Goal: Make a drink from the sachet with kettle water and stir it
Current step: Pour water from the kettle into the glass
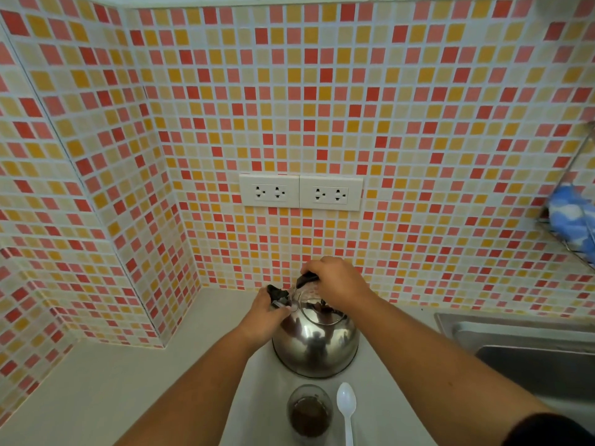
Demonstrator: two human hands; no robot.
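From the head view we see a pale, smooth worktop (96,391) set into a corner of small red, orange and cream mosaic tiles (418,123), with two white double sockets (301,192) on the back wall and no readable writing. A steel sink (521,342) lies to the right, below a wire rack holding a blue and white cloth (571,217). The rounded, mirror-bright kettle (315,346) stands mid-worktop. Our left hand (267,317) grips its black spout piece; our right hand (338,280) clenches the black handle. Just in front stand a clear glass (309,413) holding brown powder and a white plastic spoon (346,410) beside it.
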